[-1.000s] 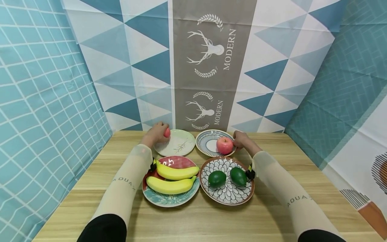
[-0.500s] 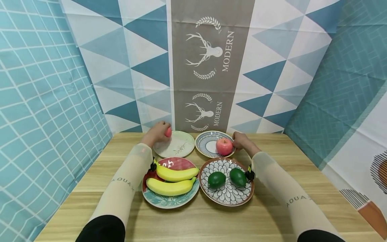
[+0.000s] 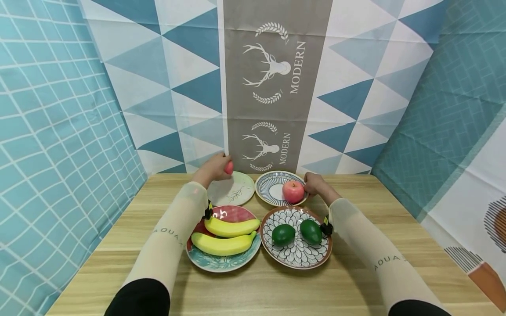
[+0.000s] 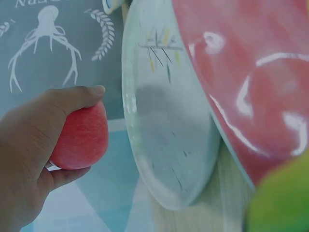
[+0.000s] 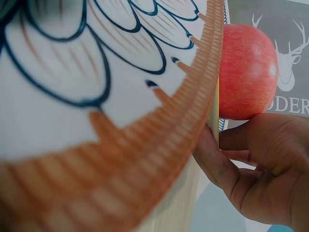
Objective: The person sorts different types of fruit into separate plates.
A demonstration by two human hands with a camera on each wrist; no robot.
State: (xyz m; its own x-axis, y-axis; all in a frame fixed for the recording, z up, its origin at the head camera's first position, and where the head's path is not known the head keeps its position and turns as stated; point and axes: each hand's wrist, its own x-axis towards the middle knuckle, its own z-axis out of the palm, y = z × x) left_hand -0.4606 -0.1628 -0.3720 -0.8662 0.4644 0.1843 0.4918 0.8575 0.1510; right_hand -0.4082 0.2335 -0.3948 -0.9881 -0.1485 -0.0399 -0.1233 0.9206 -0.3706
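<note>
My left hand [image 3: 215, 169] grips a red apple [image 4: 82, 137], thumb on one side and fingers on the other. It is held above the back left part of the pale green plate [image 3: 237, 197], apart from it. On the right, my right hand [image 3: 316, 183] pinches the rim of the blue-and-white striped plate [image 3: 269, 186] between thumb and fingers. Another red apple [image 3: 293, 192] rests on that plate, close to the right thumb. In the right wrist view the brown rim of the nearer plate hides most of the striped plate.
Two yellow bananas [image 3: 225, 243] lie on the red-and-teal plate [image 3: 221, 265] at front left. Beside it, a brown-rimmed petal-patterned plate [image 3: 300, 259] bears two green avocados [image 3: 283, 235]. A patterned cloth [image 3: 261, 87] hangs behind the wooden table [image 3: 253, 294].
My left hand has moved right and slightly up with the apple, further over the pale green plate. The right hand and the striped plate stay where they were.
</note>
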